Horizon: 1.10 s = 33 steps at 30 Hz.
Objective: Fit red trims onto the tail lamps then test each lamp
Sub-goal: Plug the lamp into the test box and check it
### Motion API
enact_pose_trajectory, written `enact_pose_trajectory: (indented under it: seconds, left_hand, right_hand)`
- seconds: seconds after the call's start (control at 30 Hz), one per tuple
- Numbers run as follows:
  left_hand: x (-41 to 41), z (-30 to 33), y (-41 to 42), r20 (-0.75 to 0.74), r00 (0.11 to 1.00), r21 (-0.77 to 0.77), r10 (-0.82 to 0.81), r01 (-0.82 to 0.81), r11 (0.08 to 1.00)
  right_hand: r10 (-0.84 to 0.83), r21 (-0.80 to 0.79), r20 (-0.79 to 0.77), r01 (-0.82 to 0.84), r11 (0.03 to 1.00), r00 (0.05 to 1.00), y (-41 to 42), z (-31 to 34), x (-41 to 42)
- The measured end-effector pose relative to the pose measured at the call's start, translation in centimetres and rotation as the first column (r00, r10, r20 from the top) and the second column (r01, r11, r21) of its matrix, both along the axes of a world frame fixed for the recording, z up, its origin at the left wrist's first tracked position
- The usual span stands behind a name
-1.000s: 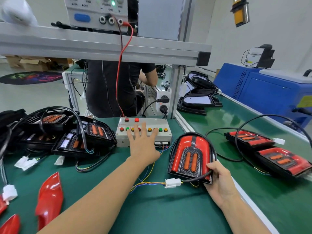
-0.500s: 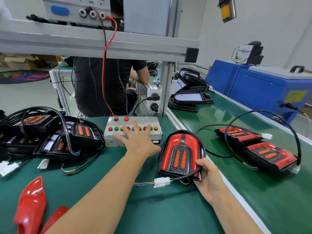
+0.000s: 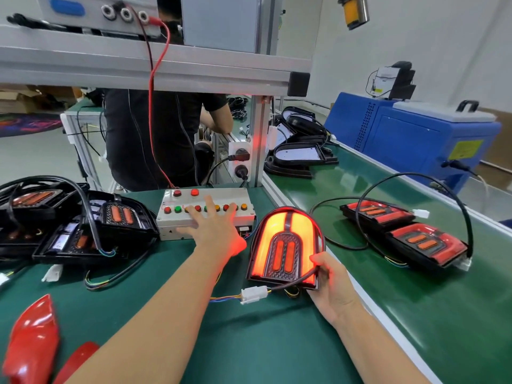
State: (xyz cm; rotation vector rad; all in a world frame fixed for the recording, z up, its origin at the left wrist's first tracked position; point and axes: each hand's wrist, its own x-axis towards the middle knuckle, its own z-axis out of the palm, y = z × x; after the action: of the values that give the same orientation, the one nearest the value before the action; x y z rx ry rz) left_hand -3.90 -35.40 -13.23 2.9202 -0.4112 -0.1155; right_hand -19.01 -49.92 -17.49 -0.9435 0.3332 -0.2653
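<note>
2 trimmed lamps (image 3: 404,234) set aside; right hand (image 3: 331,284) grips lit tail lamp (image 3: 285,245), left hand (image 3: 213,228) flat on button box (image 3: 205,214); untrimmed lamps (image 3: 77,220) remain.

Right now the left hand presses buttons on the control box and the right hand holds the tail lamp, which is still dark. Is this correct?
Not quite. In the head view the tail lamp is not dark: its red trim area glows bright orange-red. The rest holds: the left hand lies with spread fingers on the buttons of the control box, and the right hand holds the lamp at its lower edge.
</note>
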Motion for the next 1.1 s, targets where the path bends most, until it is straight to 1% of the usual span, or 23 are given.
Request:
enact_pose_trajectory:
  seconds: [0.13, 0.5, 0.8, 0.97, 1.1]
  left_hand:
    - [-0.1, 0.0, 0.1, -0.009, 1.0, -0.006, -0.001, 0.001, 1.0]
    - [-0.3, -0.2, 0.2, 0.014, 1.0, -0.023, -0.007, 0.008, 1.0]
    - [-0.2, -1.1, 0.2, 0.124, 0.992, 0.028, -0.02, 0.017, 0.999]
    - [0.0, -1.3, 0.0, 0.254, 0.965, 0.104, -0.069, 0.044, 0.994]
    - [0.2, -1.2, -0.1, 0.268, 0.96, 0.117, -0.086, 0.056, 0.991]
  right_hand:
    - [-0.018, 0.024, 0.011, 0.017, 1.0, 1.0, 0.1, -0.1, -0.1]
    - [-0.036, 0.028, 0.011, 0.036, 0.999, 0.999, 0.2, 0.0, -0.4]
    - [-0.001, 0.005, 0.028, 0.001, 1.0, 1.0, 0.0, 0.0, -0.3]
    - [-0.003, 0.005, 0.03, 0.003, 1.0, 1.0, -0.1, -0.2, -0.3]
    - [-0.027, 0.028, 0.012, 0.027, 0.999, 1.0, -0.1, -0.3, -0.1]
